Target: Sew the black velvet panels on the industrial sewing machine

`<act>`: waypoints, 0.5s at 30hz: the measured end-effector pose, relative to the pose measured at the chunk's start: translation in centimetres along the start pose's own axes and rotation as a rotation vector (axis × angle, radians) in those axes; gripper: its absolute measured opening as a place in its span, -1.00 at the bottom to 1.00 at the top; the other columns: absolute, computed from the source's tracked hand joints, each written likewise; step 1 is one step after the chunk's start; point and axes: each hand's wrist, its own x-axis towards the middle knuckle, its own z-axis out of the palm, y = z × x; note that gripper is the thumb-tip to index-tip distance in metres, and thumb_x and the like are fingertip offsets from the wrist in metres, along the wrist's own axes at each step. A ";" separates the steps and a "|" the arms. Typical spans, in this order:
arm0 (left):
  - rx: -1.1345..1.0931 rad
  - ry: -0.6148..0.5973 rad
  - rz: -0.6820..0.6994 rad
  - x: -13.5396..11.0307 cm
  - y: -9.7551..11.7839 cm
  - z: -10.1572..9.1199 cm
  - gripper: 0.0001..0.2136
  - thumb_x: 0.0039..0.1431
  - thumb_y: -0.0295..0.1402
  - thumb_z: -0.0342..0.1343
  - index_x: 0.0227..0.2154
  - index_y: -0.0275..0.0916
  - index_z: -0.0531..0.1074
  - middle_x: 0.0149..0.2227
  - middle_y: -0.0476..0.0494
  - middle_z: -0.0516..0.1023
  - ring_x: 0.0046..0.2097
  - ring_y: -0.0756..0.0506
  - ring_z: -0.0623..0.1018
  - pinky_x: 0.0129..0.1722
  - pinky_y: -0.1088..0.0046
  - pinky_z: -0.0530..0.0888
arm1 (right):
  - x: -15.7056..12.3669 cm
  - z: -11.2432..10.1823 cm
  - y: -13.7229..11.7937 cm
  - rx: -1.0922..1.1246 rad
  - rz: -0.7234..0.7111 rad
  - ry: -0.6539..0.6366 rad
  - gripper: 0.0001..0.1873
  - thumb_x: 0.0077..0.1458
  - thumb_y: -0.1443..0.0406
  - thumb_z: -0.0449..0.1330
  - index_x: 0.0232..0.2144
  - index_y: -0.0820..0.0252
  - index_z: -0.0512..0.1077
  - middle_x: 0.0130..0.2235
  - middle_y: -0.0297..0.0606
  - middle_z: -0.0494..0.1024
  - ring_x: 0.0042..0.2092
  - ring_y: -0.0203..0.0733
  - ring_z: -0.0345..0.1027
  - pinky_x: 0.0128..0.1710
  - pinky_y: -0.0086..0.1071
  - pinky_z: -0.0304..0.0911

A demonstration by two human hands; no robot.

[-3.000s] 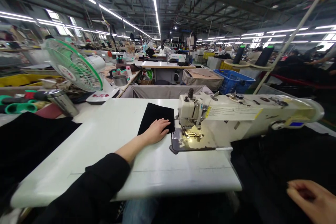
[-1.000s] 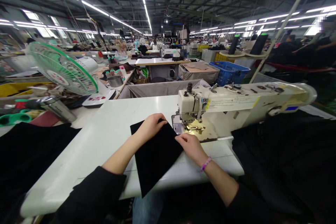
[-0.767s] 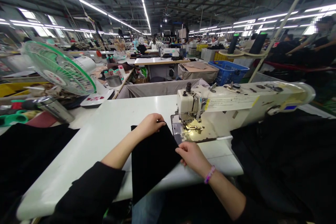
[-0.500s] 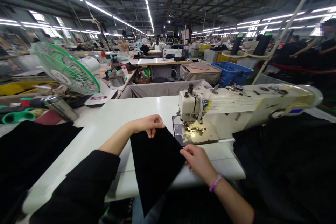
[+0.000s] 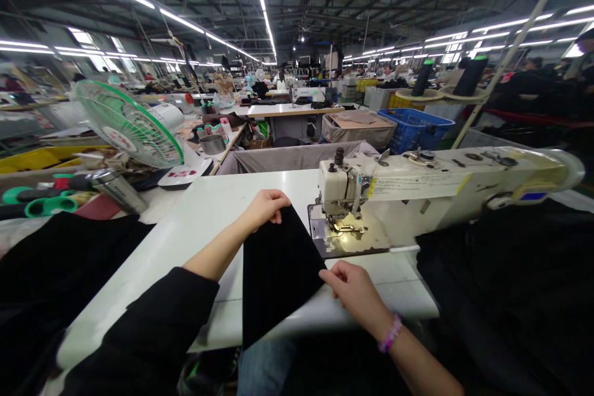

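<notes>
Here's the black cloth piece (image 5: 281, 278), over the white table (image 5: 185, 223) just left of the sewing machine (image 5: 413, 198), its lower corner down at the front edge. Its upper left is hidden by the left hand (image 5: 265, 209), and black on black, I can't make out any seam or fold. That left hand is nearly closed, thumb and fingers pinching the top corner; the right hand (image 5: 356, 292), fingers curled, pinches the right corner, fingertips partly hidden. The edge between runs straight. Farther right, a dark fabric heap (image 5: 515, 278) is cut off by the frame.
</notes>
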 end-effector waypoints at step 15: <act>0.850 -0.098 0.322 -5.5 0.4 6.2 -0.39 0.02 -0.40 0.15 0.21 -0.32 0.29 0.18 -0.47 0.36 -0.15 -0.32 0.62 -0.09 0.11 0.52 | -3.0 -3.6 -1.5 -0.221 -0.144 0.078 -0.72 0.22 0.12 0.15 -0.36 0.16 0.54 -0.46 -0.32 0.56 -0.38 -0.22 0.43 -0.33 -0.41 0.19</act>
